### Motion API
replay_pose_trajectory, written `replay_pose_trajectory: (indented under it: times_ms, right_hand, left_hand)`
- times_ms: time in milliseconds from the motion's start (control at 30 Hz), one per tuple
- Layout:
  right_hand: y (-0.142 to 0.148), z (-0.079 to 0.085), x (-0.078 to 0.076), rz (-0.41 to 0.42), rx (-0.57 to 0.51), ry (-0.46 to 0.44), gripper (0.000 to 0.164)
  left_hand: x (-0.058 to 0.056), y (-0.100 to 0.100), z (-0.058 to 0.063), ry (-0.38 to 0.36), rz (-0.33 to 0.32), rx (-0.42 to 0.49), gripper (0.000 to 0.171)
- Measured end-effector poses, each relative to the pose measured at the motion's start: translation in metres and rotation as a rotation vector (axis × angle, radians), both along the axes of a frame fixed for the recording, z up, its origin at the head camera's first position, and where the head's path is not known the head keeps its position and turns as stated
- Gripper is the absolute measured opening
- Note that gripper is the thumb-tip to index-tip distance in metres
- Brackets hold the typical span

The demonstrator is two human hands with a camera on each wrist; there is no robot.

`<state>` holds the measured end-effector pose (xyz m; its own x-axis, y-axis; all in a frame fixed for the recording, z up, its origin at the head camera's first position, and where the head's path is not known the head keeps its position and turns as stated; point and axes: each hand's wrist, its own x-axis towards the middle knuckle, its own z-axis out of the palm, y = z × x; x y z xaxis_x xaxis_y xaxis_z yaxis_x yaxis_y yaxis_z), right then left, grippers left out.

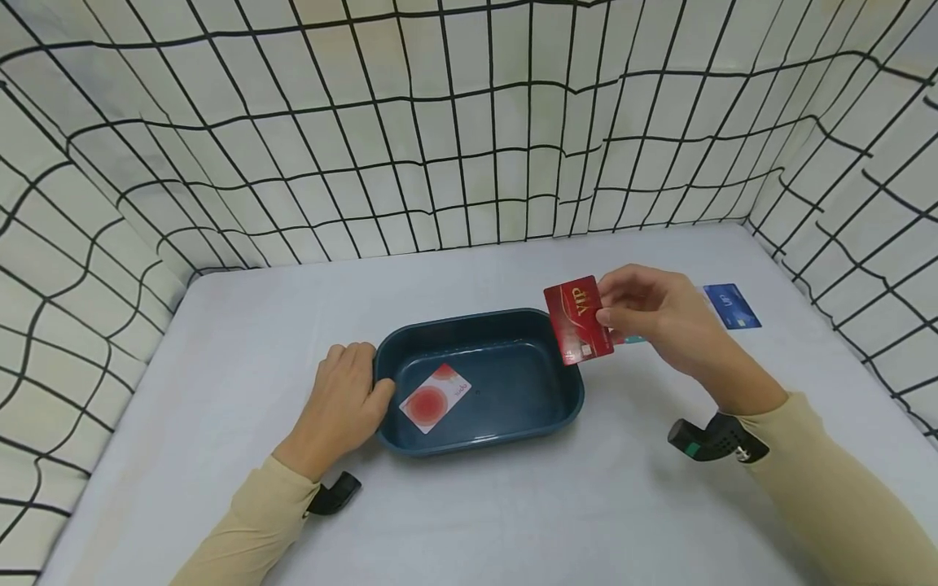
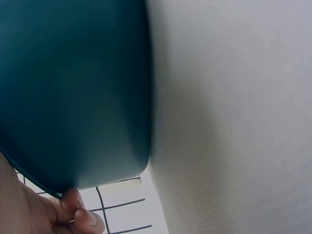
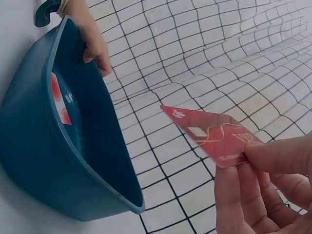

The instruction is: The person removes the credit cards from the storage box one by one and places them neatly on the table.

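A red VIP card (image 1: 576, 320) with gold lettering is pinched between the thumb and fingers of my right hand (image 1: 663, 321). It overlaps the right end of a dark teal plastic tub (image 1: 479, 446) in the head view; the right wrist view shows the card (image 3: 209, 134) apart from the tub (image 3: 92, 183). My left hand (image 1: 344, 399) grips the tub's left rim, thumb over the inner side and fingertips (image 2: 87, 218) outside. Inside the tub, toward its left end, lies a white card with a red circle (image 1: 428, 407).
A blue card (image 1: 733, 306) lies on the white tabletop (image 1: 506, 521) beyond my right hand. Part of a teal and red item (image 1: 632, 338) shows beneath that hand, mostly hidden. White walls with a black grid (image 1: 469, 122) surround the table's back and sides.
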<state>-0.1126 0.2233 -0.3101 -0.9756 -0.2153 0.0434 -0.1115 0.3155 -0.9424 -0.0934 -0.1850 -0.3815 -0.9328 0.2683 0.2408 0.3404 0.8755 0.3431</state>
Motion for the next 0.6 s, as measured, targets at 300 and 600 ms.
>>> replay_pose_trajectory:
  times_ms: [300,600]
  right_hand:
    - [0.021,-0.008,-0.003,-0.018,-0.119,-0.035,0.023]
    - [0.036,-0.018,-0.012,0.0,-0.268,-0.129,0.021]
  left_hand:
    - [-0.001,0.0,-0.001,0.02,-0.011,-0.01,0.016]
    - [-0.001,0.001,-0.001,0.017,-0.01,-0.009,0.018]
